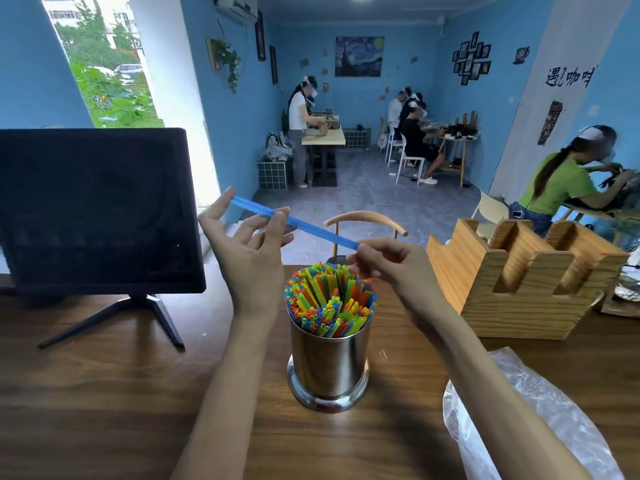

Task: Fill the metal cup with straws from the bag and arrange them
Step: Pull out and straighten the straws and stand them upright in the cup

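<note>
Both bare forearms reach forward and up, wrists raised. The left hand (247, 244) is turned palm inward, thumb and fingertips pinching, other fingers spread loosely. The right hand (391, 263) sits slightly lower, its fingers curled into a pinch.

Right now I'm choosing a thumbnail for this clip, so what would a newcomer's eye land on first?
First, the metal cup at the centre of the wooden table, crammed with bright multicoloured straws. Just above it, the left hand and right hand each pinch an end of blue straws held slantwise. A dark monitor fills the left side, a wooden organiser the right.
</note>
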Demonstrator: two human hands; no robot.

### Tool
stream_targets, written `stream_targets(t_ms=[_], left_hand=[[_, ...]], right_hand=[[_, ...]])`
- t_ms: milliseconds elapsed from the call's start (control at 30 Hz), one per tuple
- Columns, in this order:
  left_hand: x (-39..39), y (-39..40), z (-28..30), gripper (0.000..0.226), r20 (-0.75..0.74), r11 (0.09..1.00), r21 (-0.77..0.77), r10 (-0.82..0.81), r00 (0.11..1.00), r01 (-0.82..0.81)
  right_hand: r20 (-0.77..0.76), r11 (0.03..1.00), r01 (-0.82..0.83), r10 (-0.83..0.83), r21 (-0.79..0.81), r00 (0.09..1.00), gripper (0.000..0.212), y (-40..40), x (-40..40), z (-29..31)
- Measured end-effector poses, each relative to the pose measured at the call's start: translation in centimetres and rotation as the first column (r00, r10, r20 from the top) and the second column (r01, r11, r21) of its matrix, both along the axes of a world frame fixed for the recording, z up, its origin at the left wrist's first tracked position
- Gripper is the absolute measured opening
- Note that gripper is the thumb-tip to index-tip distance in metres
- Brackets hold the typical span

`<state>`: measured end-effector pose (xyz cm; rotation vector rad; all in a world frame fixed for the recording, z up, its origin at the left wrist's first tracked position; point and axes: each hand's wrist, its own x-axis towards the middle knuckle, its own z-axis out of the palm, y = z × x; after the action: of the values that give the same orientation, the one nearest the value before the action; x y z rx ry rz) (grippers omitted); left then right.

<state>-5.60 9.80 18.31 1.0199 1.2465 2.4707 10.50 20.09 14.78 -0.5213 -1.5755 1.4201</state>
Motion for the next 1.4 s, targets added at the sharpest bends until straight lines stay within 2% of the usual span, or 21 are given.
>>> stream_targets(t_ms=[167,233,367,433,500,567,667,733,867,933,1033,1167,1267,1400], left_hand=[[-1.1,0.4,-1.6,0.026,0.192,0.979,-0.198,0.096,0.977,-0.057],[-1.6,0.5,-2.0,0.016,0.215,0.956,-0.291,0.093,0.972,-0.027],[-1.9,0.7,-2.8,0.013,0.213,0.902,-0.425,0.012,0.977,0.081],[-1.9,0.6,-3.0,0.009,0.255,0.895,-0.426,-0.023,0.967,0.134],[-2.1,0.5,-3.2,0.015,0.291,0.907,-0.398,-0.019,0.957,0.139],[-2.4,0.3,-3.1,0.018,0.328,0.927,-0.361,0.019,0.944,0.107],[-2.8,-0.1,-2.6,0.01,0.431,0.968,-0.238,0.027,0.902,0.084],[-3.2,-0.4,-2.2,0.01,0.449,0.986,-0.164,0.054,0.892,0.023],[-3.6,-1.0,-1.0,0.009,0.326,0.981,-0.028,0.19,0.926,-0.192],[-3.2,-1.3,-0.3,0.008,0.214,0.963,0.047,0.249,0.945,-0.264],[-1.9,-1.2,0.3,0.009,-0.022,0.951,0.088,0.301,0.953,-0.298],[-0.6,-0.4,-0.5,0.016,-0.318,0.963,0.008,0.258,0.912,-0.27],[-0.1,0.4,-2.0,0.019,-0.538,0.954,-0.146,0.147,0.83,-0.263],[0.0,0.7,-3.7,0.02,-0.556,0.917,-0.346,-0.03,0.831,-0.198]], right_hand=[[-0.213,0.986,0.095,-0.123,-0.136,0.969,0.02,0.4,0.5,1.4],[-0.255,0.982,0.126,-0.159,-0.14,0.954,0.02,0.5,0.7,2.1],[-0.325,0.979,0.168,-0.198,-0.119,0.925,0.025,0.3,0.8,3.3],[-0.325,0.976,0.197,-0.216,-0.092,0.921,0.017,0.2,0.7,3.6],[-0.324,0.972,0.217,-0.234,-0.088,0.916,0.008,0.2,0.5,3.5],[-0.332,0.968,0.237,-0.252,-0.086,0.909,0.007,0.2,0.5,3.4],[-0.33,0.955,0.289,-0.293,-0.063,0.897,0.011,0.5,0.7,3.5],[-0.332,0.948,0.317,-0.309,-0.031,0.891,0.013,0.7,0.9,3.7],[-0.285,0.918,0.378,-0.333,0.118,0.899,0.016,1.0,1.3,4.1],[-0.168,0.913,0.335,-0.301,0.231,0.939,0.019,0.7,1.1,4.1],[0.069,0.919,0.164,-0.201,0.358,0.977,0.025,0.0,0.2,3.3],[0.278,0.901,-0.019,-0.113,0.432,0.954,0.026,-0.8,-1.1,1.8],[0.346,0.894,-0.06,-0.108,0.444,0.932,0.03,-1.4,-1.8,0.6],[0.387,0.86,-0.005,-0.225,0.511,0.894,0.021,-1.1,-2.0,-0.5]])
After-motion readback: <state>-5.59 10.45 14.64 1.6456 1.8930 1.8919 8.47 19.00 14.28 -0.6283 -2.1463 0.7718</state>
